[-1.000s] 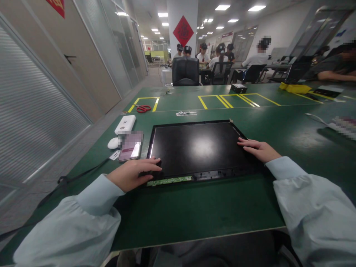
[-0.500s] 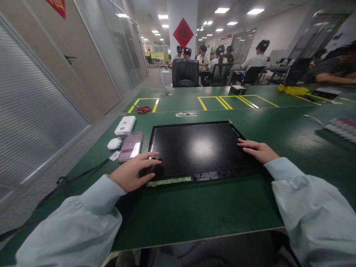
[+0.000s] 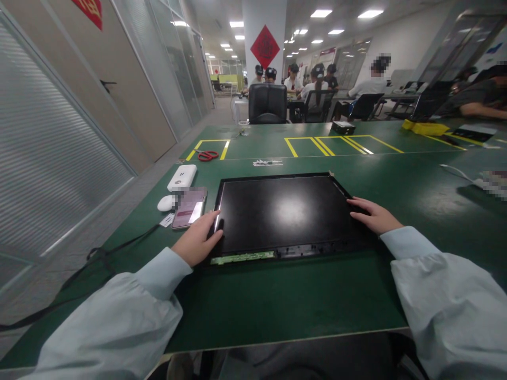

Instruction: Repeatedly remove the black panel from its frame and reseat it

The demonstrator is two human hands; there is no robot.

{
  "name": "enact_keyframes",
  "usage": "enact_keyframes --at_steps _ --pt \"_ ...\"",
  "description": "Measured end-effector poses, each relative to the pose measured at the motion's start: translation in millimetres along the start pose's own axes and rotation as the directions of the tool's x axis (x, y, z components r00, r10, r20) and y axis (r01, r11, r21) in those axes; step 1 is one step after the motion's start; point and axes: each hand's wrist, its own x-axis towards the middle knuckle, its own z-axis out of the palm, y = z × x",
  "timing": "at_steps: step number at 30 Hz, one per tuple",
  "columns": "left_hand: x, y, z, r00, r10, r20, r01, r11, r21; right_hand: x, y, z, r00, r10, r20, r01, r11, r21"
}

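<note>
Your left hand [image 3: 197, 240] lies at the near-left corner of the black display panel [image 3: 283, 214], fingers loosely extended and together, the fingertips resting along the panel's left edge. It is open and flat rather than closed round anything; whether the thumb hooks under the rim, you cannot tell from here. Your right hand [image 3: 372, 215] rests on the panel's right edge, a little farther from you than the left, fingers stretched out and pointing inward across the frame, also open and pressing rather than gripping.

The panel lies flat on the green table [image 3: 277, 301] directly ahead of you, between your two hands, its long axis running left to right across your body. Both hands touch it, one at each short side, so neither is nearer than the other. Along its near edge a thin green circuit strip [image 3: 241, 258] is exposed, closer to your left hand.

Just left of your left hand sits a phone [image 3: 189, 207], with a white mouse [image 3: 166, 202] and a white power bank [image 3: 181, 177] beyond it, and a dark cable [image 3: 99, 253] trailing off the table's left side. Farther out lie red scissors [image 3: 206, 155] beside yellow floor-style markings, and a small black box [image 3: 343, 126]. Other people sit at tables well beyond.
</note>
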Motion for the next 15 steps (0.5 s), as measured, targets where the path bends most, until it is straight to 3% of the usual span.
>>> enact_keyframes --at_steps 8,15 --pt "2 -10 6.5 0.991 -0.085 -0.104 0.077 0.993 -0.085 -1 -2 -1 1.0 -0.014 0.007 0.014 1.0 0.0" --pt "4 -7 5.7 0.994 0.049 -0.097 -0.051 0.999 -0.017 -1 -4 -1 1.0 0.002 -0.003 -0.002 1.0 0.012"
